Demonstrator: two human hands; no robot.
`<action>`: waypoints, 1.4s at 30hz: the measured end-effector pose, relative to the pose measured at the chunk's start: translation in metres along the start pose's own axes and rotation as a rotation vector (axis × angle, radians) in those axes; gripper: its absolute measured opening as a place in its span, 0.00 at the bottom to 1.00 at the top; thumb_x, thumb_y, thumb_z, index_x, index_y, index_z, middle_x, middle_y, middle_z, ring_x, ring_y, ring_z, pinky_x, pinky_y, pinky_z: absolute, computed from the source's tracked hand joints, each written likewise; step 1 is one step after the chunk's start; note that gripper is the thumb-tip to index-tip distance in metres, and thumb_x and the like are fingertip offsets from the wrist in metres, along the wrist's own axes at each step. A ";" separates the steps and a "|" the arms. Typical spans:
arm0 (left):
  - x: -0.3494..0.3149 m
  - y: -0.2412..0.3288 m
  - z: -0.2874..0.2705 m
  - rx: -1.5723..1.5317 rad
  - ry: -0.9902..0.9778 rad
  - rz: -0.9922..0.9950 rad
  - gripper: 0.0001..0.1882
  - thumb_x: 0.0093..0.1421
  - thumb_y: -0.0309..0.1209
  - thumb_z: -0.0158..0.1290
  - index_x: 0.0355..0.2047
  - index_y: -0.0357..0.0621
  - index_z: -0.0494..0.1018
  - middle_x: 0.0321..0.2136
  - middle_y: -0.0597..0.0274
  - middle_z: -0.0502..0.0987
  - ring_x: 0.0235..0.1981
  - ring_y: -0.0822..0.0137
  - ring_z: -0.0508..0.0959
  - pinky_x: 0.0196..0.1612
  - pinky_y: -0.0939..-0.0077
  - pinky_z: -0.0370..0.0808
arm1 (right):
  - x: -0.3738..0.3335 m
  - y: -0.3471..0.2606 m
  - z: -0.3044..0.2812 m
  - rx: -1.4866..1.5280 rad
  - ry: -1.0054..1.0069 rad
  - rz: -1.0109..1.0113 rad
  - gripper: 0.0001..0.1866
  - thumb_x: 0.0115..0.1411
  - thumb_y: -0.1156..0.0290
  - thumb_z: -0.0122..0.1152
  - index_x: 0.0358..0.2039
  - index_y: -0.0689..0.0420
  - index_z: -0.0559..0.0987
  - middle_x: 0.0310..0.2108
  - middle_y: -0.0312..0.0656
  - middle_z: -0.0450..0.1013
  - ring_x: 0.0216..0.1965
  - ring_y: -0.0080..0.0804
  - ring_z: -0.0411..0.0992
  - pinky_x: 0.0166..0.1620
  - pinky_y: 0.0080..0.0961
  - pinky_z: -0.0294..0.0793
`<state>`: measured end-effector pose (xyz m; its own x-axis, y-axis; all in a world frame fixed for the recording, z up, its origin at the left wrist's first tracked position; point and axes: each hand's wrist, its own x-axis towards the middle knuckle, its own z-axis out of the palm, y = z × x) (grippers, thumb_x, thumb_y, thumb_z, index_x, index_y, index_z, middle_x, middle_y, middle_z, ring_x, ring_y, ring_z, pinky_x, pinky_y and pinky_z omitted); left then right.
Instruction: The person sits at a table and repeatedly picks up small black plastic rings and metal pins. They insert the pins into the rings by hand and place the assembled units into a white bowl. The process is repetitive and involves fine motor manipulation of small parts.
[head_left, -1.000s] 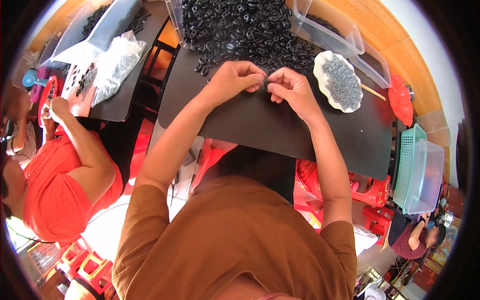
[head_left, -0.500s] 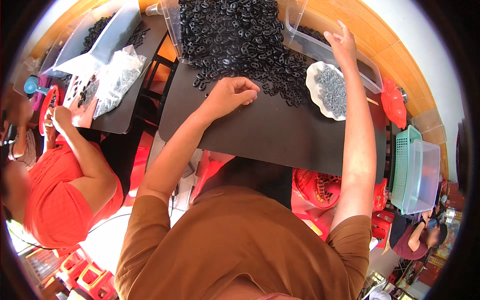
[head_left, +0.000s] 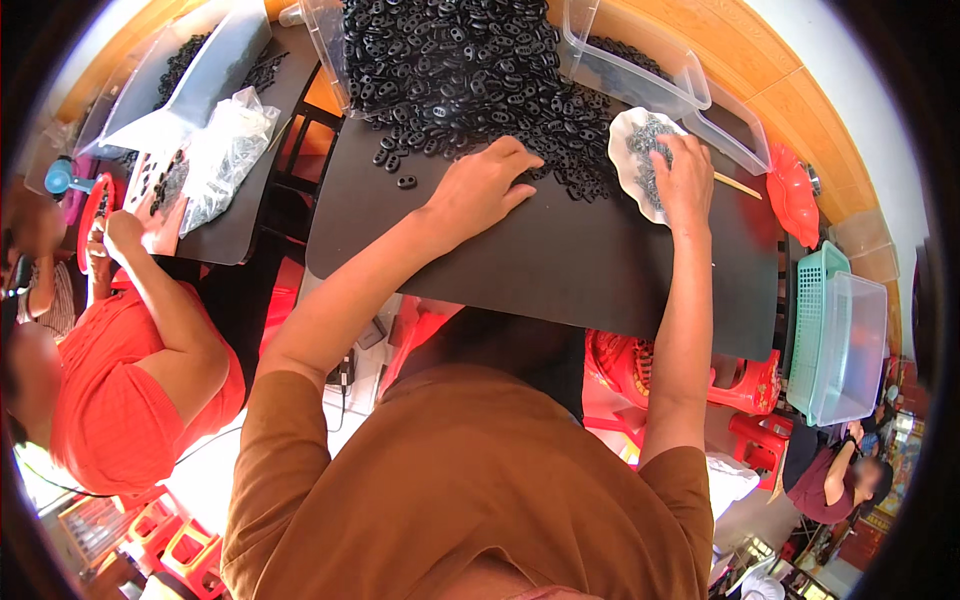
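Note:
A large heap of small black oval pieces with two holes covers the far part of the dark table. My left hand rests at the heap's near edge, thumb and fingers apart, fingertips by the loose pieces; nothing shows in its grasp. One black piece lies alone to the left of that hand. To the right stands a white scalloped dish filled with small grey, shiny pieces. My right hand reaches over the dish with fingers spread and bent down among the grey pieces.
Clear plastic bins stand behind the dish; a thin wooden stick lies beside it. A red dish and a green basket are at the right. On the left, a person in red works at another table with a plastic bag.
My right hand has come back from beyond the dish and down onto the grey pieces. My left hand has moved slightly right and its fingers have stretched out. A single black piece now lies apart.

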<state>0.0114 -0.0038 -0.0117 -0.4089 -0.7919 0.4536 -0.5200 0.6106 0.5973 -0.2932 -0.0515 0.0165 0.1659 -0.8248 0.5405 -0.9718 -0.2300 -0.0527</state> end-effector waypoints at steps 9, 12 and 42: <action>0.011 0.011 0.025 -0.001 -0.089 0.047 0.05 0.57 0.28 0.58 0.32 0.41 0.77 0.35 0.57 0.74 0.36 0.51 0.78 0.40 0.59 0.75 | 0.005 0.008 0.009 0.022 -0.119 -0.024 0.05 0.47 0.72 0.69 0.26 0.54 0.80 0.29 0.41 0.74 0.38 0.44 0.74 0.41 0.40 0.73; 0.009 0.011 0.027 -0.085 -0.023 0.031 0.05 0.56 0.27 0.58 0.33 0.41 0.77 0.34 0.57 0.74 0.36 0.51 0.78 0.40 0.60 0.75 | 0.002 0.012 0.010 0.057 -0.092 -0.035 0.05 0.47 0.73 0.68 0.25 0.55 0.79 0.28 0.42 0.74 0.36 0.45 0.74 0.40 0.40 0.73; 0.006 -0.012 0.012 -0.046 0.036 0.048 0.05 0.58 0.24 0.54 0.35 0.40 0.76 0.33 0.53 0.76 0.37 0.49 0.77 0.42 0.59 0.75 | -0.011 -0.025 0.016 0.901 -0.020 0.289 0.07 0.60 0.80 0.59 0.39 0.63 0.80 0.34 0.42 0.81 0.35 0.27 0.80 0.42 0.22 0.77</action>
<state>0.0064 -0.0161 -0.0241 -0.4053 -0.7618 0.5054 -0.4651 0.6478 0.6034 -0.2682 -0.0445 -0.0017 -0.0499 -0.9188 0.3915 -0.4815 -0.3213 -0.8155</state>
